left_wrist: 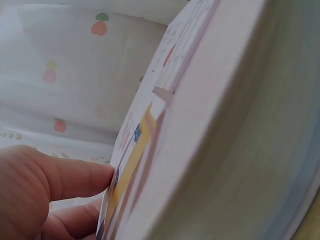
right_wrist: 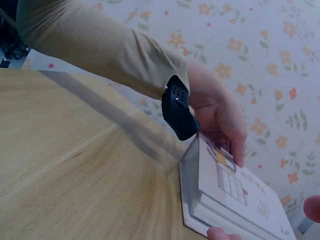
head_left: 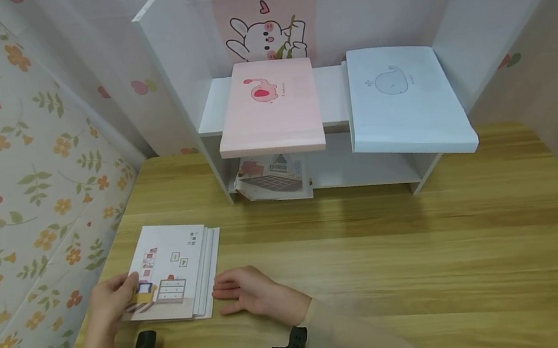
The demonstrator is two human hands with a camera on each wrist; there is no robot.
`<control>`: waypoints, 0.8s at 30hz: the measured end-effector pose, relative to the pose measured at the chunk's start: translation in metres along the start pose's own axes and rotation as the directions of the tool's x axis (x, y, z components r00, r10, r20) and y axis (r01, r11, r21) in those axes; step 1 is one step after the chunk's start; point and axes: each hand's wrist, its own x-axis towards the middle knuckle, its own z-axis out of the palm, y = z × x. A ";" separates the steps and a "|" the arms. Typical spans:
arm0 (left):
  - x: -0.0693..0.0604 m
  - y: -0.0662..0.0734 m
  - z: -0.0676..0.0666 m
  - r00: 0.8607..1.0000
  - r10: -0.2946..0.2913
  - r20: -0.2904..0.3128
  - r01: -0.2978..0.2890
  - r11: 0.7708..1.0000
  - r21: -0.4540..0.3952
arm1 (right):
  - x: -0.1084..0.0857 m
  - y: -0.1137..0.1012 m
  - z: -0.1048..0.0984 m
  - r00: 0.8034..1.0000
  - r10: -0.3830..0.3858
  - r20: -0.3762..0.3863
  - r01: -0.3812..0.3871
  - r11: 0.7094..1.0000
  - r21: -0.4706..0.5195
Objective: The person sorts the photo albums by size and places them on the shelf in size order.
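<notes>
On the left of the table lies a small stack of white-covered books, slightly fanned out to the right. The top book (head_left: 176, 265) has a drawing of a dresser and wall pictures. My left hand (head_left: 109, 302) pinches the stack's left edge; in the left wrist view the thumb (left_wrist: 82, 177) presses the cover and the other fingers are partly hidden. Beside the stack's right edge, my right hand (head_left: 252, 290) rests with fingers loosely bent, their tips at or against the lower books. The right wrist view shows the pile's page edges and the lower book's white cover edge (right_wrist: 187, 200).
A white shelf (head_left: 332, 172) stands at the back of the wooden table (head_left: 379, 279). On its upper board lie a pink elephant book (head_left: 286, 110) and a light blue whale book (head_left: 403, 106), both jutting forward. Below is a picture-covered book (head_left: 275, 183). Flowered cloth (head_left: 19, 192) hangs at left.
</notes>
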 end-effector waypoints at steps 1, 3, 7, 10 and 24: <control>0.000 0.000 0.000 1.000 -0.002 0.006 0.002 1.000 -0.010 | 0.000 -0.001 0.000 1.000 0.009 0.000 -0.009 1.000 0.008; 0.000 -0.001 -0.001 1.000 -0.005 0.014 0.005 1.000 -0.019 | 0.001 -0.002 0.000 1.000 0.021 0.003 -0.021 1.000 0.014; 0.000 -0.002 -0.001 1.000 -0.001 0.019 0.001 1.000 -0.029 | 0.002 -0.003 0.000 0.999 0.037 0.005 -0.037 0.999 0.014; 0.001 -0.003 -0.001 1.000 0.001 0.022 0.000 1.000 -0.028 | 0.002 -0.002 0.001 0.999 0.051 0.009 -0.051 0.999 0.001; -0.001 -0.003 -0.001 0.999 0.037 0.033 -0.037 0.999 -0.017 | 0.004 -0.001 0.008 0.994 0.108 -0.020 -0.109 0.990 -0.090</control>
